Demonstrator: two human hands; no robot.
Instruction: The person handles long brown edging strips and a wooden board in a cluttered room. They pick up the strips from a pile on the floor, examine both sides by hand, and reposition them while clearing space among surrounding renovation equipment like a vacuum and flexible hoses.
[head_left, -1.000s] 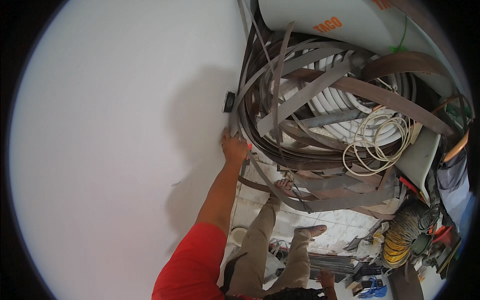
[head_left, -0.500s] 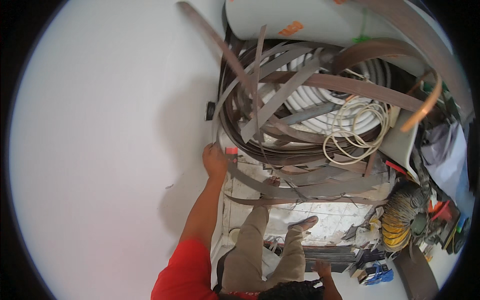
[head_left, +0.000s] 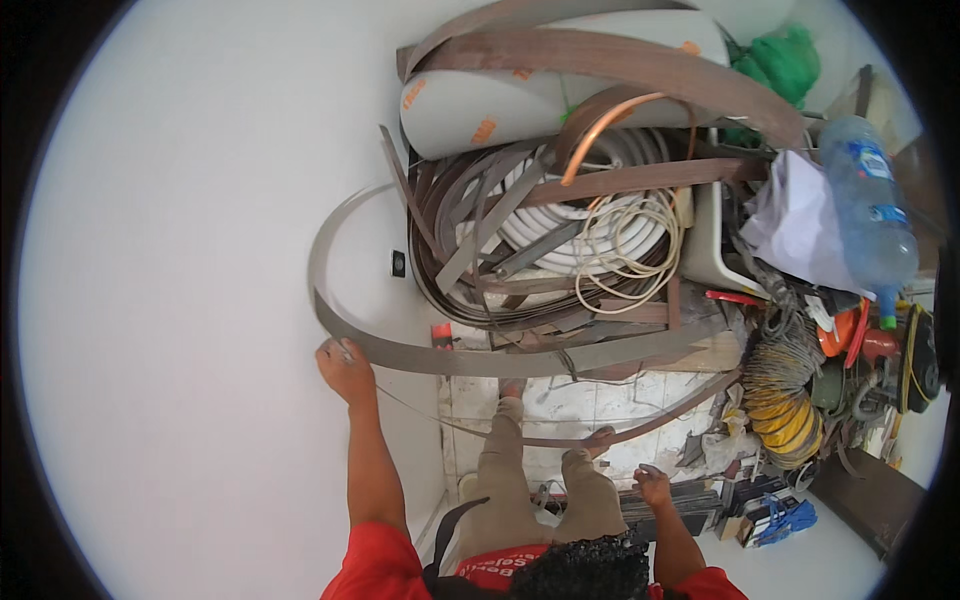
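My left hand point(head_left: 347, 374) is raised beside the white wall, its fingers closed on a long, flat grey-brown edge-banding strip point(head_left: 450, 361). The strip bows up in a wide loop against the wall and runs right across the floor. A thinner brown strip point(head_left: 640, 430) curves below it. Lower right, my right hand point(head_left: 653, 488) is curled, with a small greyish thing at its fingertips that I cannot make out. Ahead lies a big tangled coil of brown and grey strips point(head_left: 440, 285) around a white ribbed hose coil point(head_left: 530, 235).
Behind the coil lies a large pale roll point(head_left: 500, 105). At right are a clear water bottle point(head_left: 868, 205), a yellow-grey flexible duct point(head_left: 785, 410), a white bin point(head_left: 705, 245) and a cream cable point(head_left: 640, 225). Dark flat panels point(head_left: 680, 508) are stacked by my right hand.
My left hand has moved left along the wall, drawing the strip into a wider loop. My right hand has come up further into view. The view has shifted, showing more at the right.
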